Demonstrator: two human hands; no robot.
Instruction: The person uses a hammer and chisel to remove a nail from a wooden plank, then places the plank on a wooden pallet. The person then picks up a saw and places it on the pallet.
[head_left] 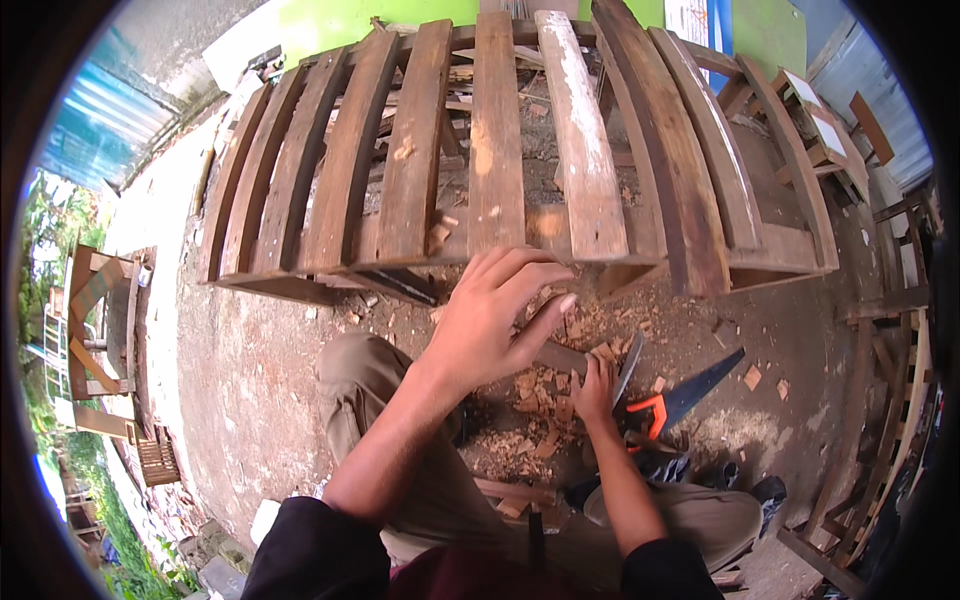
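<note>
My left hand (495,315) is raised at the near edge of the slatted wooden frame (495,150), palm turned partly away. Its fingers are curved, with the thumb apart and nothing visible between them. Lower and to the right, my right hand (596,388) is closed around the end of a short brown wooden piece (562,357). The far end of this piece is hidden behind my left hand. Just right of my right hand is a narrow grey blade (629,366); its handle cannot be made out. A handsaw (700,388) with an orange grip lies beyond it.
Wood chips (540,410) cover the floor between my legs and under the frame. One slat (585,140) carries worn white paint. Wooden racks (895,420) stand along the right side. At the far left is a wooden stand (100,320).
</note>
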